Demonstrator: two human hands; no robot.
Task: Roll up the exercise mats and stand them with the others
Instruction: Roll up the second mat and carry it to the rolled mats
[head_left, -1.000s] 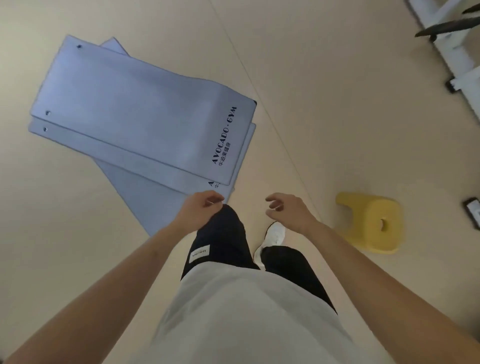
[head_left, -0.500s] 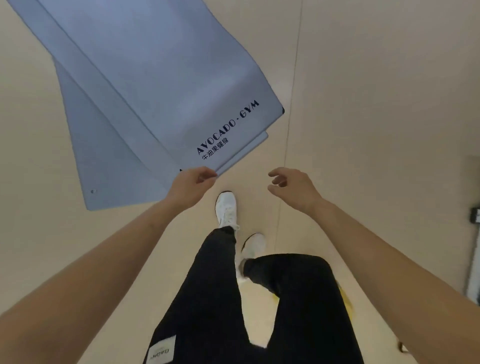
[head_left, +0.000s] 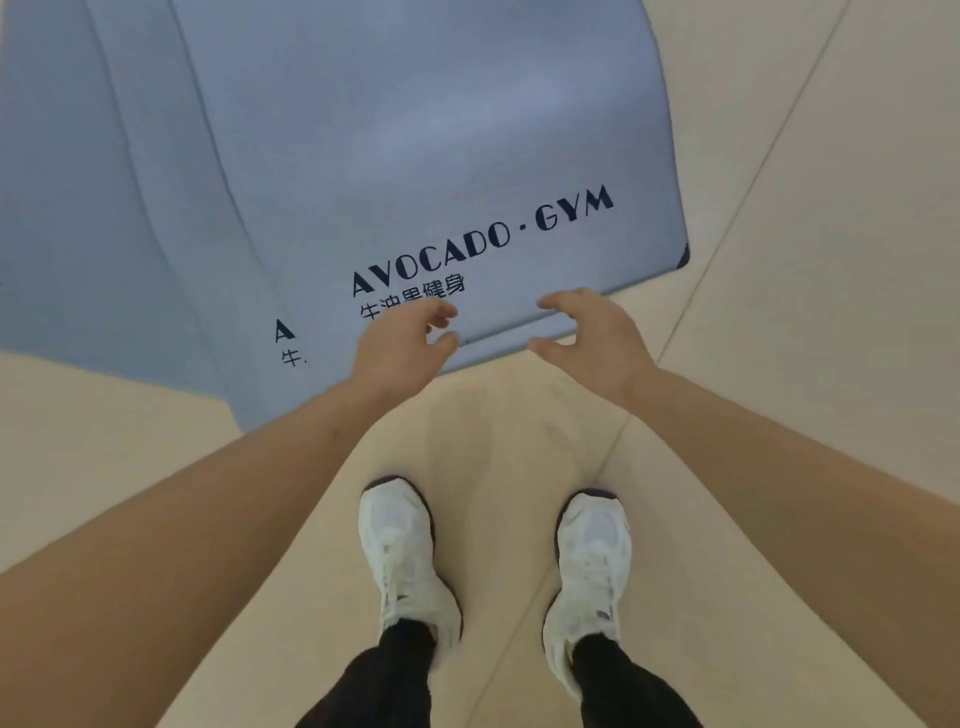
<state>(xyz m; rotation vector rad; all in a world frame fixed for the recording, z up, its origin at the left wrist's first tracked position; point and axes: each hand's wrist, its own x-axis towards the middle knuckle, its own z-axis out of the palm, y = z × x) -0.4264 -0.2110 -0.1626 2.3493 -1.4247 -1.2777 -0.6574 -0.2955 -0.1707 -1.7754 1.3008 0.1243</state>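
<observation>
Three grey-blue exercise mats lie flat and overlapping on the beige floor. The top mat (head_left: 426, 135) carries the print "AVOCADO·GYM" near its close short edge. A second mat (head_left: 249, 332) sticks out beneath it on the left, and a third mat (head_left: 67, 218) lies further left. My left hand (head_left: 400, 345) reaches over the top mat's near edge with fingers spread and loosely curved, holding nothing. My right hand (head_left: 592, 338) hovers at the same edge to the right, fingers also curved and apart. Whether either hand touches the mat is unclear.
My two feet in white shoes (head_left: 410, 551) stand on the beige floor (head_left: 810, 312) just short of the mats. Seams run across the floor to the right. No rolled mats are in view.
I have stepped up and bent toward the mats, so they fill the upper view. Both hands went forward and down to the top mat's near edge, and my fingers spread wider.
</observation>
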